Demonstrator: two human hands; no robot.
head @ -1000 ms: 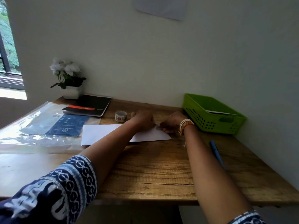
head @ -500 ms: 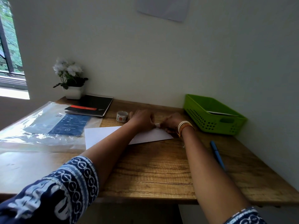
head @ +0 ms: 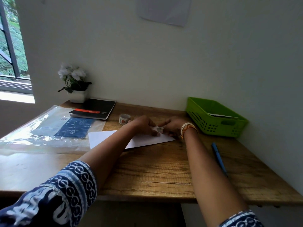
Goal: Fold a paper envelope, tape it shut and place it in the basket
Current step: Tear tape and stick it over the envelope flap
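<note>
Centre of head view: white paper envelope (head: 139, 138) flat on the wooden desk (head: 155, 169). Both arms reach in from the bottom of frame and meet over its far edge. Left hand (head: 144, 125) and right hand (head: 172, 126) each pinch one end of a small piece of tape (head: 159, 129) just above the paper; fingers curled, right index extended toward the left hand. Bangles (head: 187, 128) on the right wrist.

Tape roll (head: 124, 119) just behind the left hand. Green basket (head: 213, 126) right of centre, with a white paper (head: 223, 115) inside. Blue pen (head: 218, 158) lower right.

Labels: black notebook (head: 96, 108) has a red band, blue pack in plastic sleeve (head: 65, 128) has white print; neither is legible.
</note>
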